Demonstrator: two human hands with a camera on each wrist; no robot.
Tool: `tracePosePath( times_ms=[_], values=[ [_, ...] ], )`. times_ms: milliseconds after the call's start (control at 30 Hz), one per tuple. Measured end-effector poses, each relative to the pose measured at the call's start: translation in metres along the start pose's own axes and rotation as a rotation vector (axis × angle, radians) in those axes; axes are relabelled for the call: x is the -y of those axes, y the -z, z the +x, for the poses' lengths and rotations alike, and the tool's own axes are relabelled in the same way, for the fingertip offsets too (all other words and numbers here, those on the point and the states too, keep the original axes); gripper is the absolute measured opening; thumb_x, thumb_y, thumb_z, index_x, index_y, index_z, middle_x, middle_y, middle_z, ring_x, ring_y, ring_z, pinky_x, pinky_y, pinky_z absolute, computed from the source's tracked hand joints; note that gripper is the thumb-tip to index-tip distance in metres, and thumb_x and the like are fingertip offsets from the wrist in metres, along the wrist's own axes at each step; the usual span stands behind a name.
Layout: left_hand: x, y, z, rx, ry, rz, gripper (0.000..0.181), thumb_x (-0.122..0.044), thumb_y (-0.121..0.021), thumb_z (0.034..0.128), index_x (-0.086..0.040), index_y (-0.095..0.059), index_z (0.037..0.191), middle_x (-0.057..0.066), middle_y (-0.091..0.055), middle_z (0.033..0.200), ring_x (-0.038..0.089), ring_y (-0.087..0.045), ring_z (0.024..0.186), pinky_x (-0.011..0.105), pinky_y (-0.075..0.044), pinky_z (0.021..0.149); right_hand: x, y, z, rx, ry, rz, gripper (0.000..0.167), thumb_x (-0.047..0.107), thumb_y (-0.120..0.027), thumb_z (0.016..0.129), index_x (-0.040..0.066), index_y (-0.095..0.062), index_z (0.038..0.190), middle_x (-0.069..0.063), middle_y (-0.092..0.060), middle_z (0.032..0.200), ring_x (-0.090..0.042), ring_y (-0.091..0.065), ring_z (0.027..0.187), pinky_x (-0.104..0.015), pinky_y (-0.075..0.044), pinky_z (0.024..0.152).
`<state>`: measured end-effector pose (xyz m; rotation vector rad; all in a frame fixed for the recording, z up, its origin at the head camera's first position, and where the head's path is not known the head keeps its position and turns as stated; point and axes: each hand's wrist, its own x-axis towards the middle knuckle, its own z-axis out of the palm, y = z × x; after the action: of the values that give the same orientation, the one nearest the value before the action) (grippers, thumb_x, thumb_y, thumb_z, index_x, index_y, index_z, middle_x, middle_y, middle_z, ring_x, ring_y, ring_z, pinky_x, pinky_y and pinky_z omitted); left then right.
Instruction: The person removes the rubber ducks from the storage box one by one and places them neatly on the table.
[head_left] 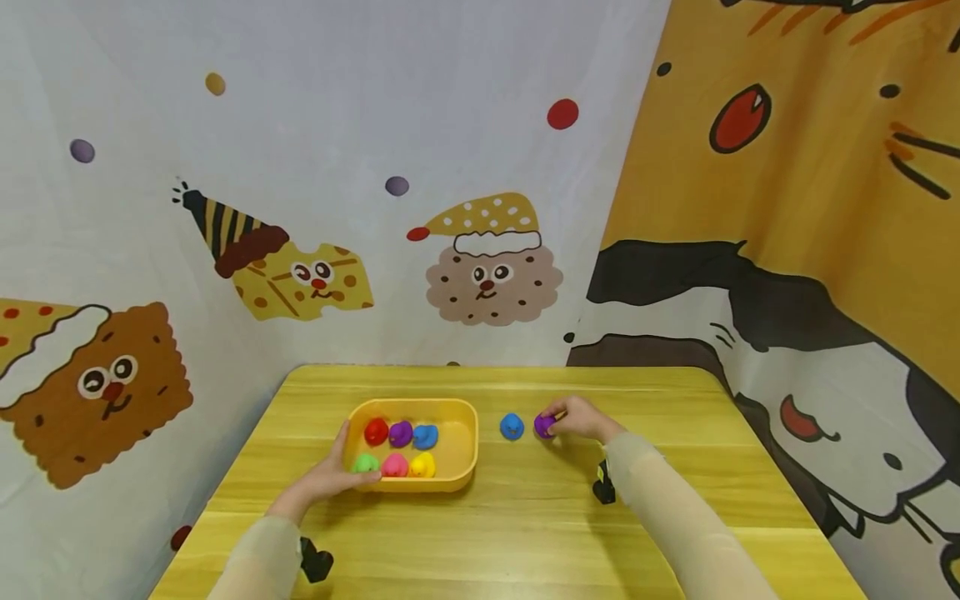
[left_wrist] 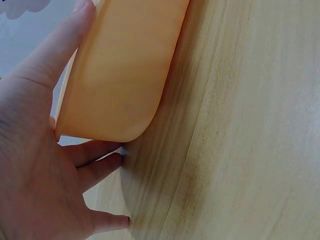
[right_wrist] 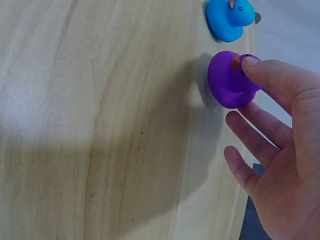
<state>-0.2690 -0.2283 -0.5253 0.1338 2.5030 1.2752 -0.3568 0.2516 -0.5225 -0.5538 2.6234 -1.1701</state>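
My right hand (head_left: 585,419) pinches a purple toy duck (right_wrist: 224,82) between thumb and fingers at the table's right. Next to it, a blue toy duck (head_left: 512,427) stands on the table. My left hand (head_left: 324,481) holds the left end of a yellow-orange plastic tray (head_left: 477,442), thumb along the near rim and other fingers spread about the corner. In the tray, the back row has a red duck (head_left: 377,431), a purple duck (head_left: 401,433) and a blue duck (head_left: 425,437). The front row has green (head_left: 366,463), pink (head_left: 395,465) and yellow ducks (head_left: 423,465).
A wood-grain table (head_left: 480,546) bears everything, its far edge close to a curtain (head_left: 480,100) printed with cartoon figures. The tray's right end holds no duck. Small black devices are worn at the left wrist (head_left: 316,560) and right wrist (head_left: 604,483).
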Motion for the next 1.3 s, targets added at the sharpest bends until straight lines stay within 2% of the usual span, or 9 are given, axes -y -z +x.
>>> tracePosePath(
  times_ms=[267, 700, 933, 1100, 1300],
  values=[
    [0.001, 0.000, 0.002, 0.003, 0.018, 0.002, 0.125, -0.042, -0.077, 0.0811, -0.006, 0.021, 0.151, 0.034, 0.006, 0.154, 0.057, -0.012, 0.137, 0.068, -0.013, 0.107, -0.004, -0.002, 0.000, -0.007, -0.010, 0.023, 0.030, -0.001, -0.074, 0.078, -0.007, -0.069, 0.107, -0.019, -0.069, 0.105, -0.030, -0.064, 0.097, -0.041, -0.053, 0.085],
    [0.004, -0.001, 0.003, -0.012, 0.016, 0.011, 0.126, -0.041, -0.078, 0.0807, -0.005, 0.021, 0.150, 0.036, 0.003, 0.154, 0.058, -0.013, 0.136, 0.069, -0.014, 0.106, -0.003, -0.003, 0.002, -0.012, -0.024, 0.010, 0.031, -0.001, -0.074, 0.078, -0.007, -0.070, 0.108, -0.019, -0.069, 0.105, -0.031, -0.064, 0.099, -0.044, -0.051, 0.088],
    [0.002, -0.001, 0.001, -0.011, 0.025, 0.004, 0.126, -0.041, -0.078, 0.0807, -0.006, 0.020, 0.151, 0.036, 0.003, 0.154, 0.058, -0.013, 0.136, 0.069, -0.014, 0.106, -0.006, -0.007, 0.004, -0.011, 0.000, -0.006, 0.028, 0.000, -0.069, 0.082, -0.010, -0.068, 0.108, -0.021, -0.069, 0.105, -0.028, -0.066, 0.093, -0.041, -0.053, 0.083],
    [0.002, -0.001, 0.001, -0.008, 0.021, -0.005, 0.125, -0.040, -0.078, 0.0809, -0.005, 0.020, 0.151, 0.035, 0.004, 0.154, 0.057, -0.011, 0.137, 0.068, -0.013, 0.107, -0.004, -0.007, 0.004, -0.036, -0.030, 0.012, 0.031, 0.004, -0.067, 0.087, -0.010, -0.065, 0.114, -0.023, -0.066, 0.112, -0.029, -0.066, 0.095, -0.039, -0.054, 0.082],
    [0.002, -0.001, 0.001, -0.011, 0.001, -0.012, 0.125, -0.040, -0.077, 0.0812, -0.004, 0.021, 0.150, 0.036, 0.005, 0.153, 0.058, -0.011, 0.136, 0.069, -0.013, 0.106, 0.014, -0.009, 0.009, -0.123, -0.057, -0.024, 0.031, 0.012, -0.063, 0.090, -0.004, -0.067, 0.116, -0.016, -0.066, 0.116, -0.028, -0.064, 0.100, -0.040, -0.053, 0.084]
  ],
)
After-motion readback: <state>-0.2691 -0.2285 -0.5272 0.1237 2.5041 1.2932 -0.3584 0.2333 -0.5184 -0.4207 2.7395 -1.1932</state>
